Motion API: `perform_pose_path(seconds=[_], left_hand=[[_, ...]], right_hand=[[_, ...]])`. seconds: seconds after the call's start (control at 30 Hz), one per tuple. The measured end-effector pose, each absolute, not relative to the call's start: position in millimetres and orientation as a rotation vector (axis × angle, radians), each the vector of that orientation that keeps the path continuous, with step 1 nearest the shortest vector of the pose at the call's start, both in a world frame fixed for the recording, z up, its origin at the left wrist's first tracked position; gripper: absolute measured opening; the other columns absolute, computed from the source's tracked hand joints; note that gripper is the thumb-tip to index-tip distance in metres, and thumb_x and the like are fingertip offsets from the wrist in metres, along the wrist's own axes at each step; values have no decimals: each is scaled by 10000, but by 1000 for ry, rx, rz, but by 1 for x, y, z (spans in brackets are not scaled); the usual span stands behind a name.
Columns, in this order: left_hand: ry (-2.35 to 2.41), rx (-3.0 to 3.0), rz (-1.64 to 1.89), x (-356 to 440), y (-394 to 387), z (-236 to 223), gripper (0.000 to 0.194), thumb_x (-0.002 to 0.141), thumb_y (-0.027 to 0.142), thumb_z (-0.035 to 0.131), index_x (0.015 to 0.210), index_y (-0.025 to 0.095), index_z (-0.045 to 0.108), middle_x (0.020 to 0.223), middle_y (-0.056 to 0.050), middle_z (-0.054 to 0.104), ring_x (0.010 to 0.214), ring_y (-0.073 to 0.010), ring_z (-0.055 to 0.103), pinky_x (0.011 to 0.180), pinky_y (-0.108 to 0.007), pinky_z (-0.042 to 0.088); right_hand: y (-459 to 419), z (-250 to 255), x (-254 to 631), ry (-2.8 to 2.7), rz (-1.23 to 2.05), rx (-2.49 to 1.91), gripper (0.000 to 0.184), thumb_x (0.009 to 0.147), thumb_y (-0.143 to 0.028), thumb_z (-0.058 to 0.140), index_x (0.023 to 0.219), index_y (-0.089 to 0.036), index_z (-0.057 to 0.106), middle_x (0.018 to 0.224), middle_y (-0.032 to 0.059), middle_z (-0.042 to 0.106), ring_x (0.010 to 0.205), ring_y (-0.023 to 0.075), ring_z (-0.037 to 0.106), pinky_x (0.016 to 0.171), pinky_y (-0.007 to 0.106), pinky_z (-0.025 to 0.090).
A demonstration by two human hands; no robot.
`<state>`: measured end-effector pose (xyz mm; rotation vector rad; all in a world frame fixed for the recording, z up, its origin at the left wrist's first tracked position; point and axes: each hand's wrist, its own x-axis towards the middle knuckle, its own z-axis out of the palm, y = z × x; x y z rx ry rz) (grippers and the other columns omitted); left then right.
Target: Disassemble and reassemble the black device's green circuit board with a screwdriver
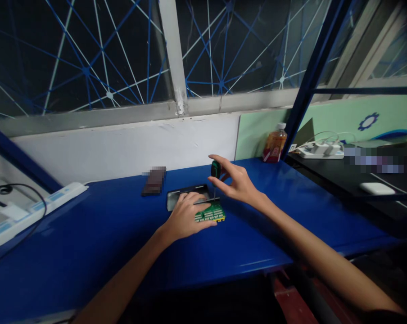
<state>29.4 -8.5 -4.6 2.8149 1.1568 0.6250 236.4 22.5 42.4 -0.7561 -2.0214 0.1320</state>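
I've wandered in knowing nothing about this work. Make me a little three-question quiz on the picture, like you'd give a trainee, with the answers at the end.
1. Which hand is at the handle of the upright screwdriver?
2. True or false: the left hand lies over part of the green circuit board.
3. Where on the blue desk does the white-capped bottle stand?
A) At the front left corner
B) Toward the back right
C) Under the left hand

Key:
1. The right hand.
2. True; part of the board shows beyond the fingers.
3. B.
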Motion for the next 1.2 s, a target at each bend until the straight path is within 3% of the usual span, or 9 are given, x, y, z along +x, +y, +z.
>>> perform_pose_path(seconds=[0.17,0.33,0.43,0.57,0.83,1.2], left_hand=[[1166,2813,637,31,-9,-6,416,784,561,606,1079,274,672,1174,-67,608,1119,-275,498,964,-468,340],[1164,2781,720,32,-1,1,230,918,345,498,956,274,714,1137,-35,633,1102,-235,514,914,-422,369],[1195,2701,791,33,8,10,167,864,320,584,938,265,723,1051,-33,670,1005,-228,559,859,-385,404],[1194,2562,839,42,17,20,109,780,326,682,839,259,744,882,-15,714,846,-204,594,774,-327,441],[1267,2425,1083,62,24,6,99,766,196,687,676,204,730,649,2,683,639,-146,577,624,-256,422],[1165,2316,1284,64,20,-10,49,757,185,699,739,169,741,779,-55,738,712,-187,668,685,-290,480]], right_hand=[[21,44,236,-2065,150,-772,494,889,-351,471,1347,-179,405,1019,85,618,664,140,552,662,311,503],[22,45,236,-2064,153,-771,503,878,-373,490,1336,-180,408,898,51,626,635,135,556,631,289,483],[23,45,236,-2071,117,-774,499,861,-389,520,1310,-186,438,919,53,631,649,139,561,640,293,477],[21,45,237,-2166,130,-807,606,827,-328,508,1388,-182,331,953,56,613,626,143,550,626,308,472],[22,41,235,-2154,89,-852,625,836,-314,478,1411,-175,279,942,70,624,675,169,579,621,316,453],[16,40,231,-2145,-34,-939,614,874,-455,463,1400,-178,313,909,74,656,659,179,602,577,308,426]])
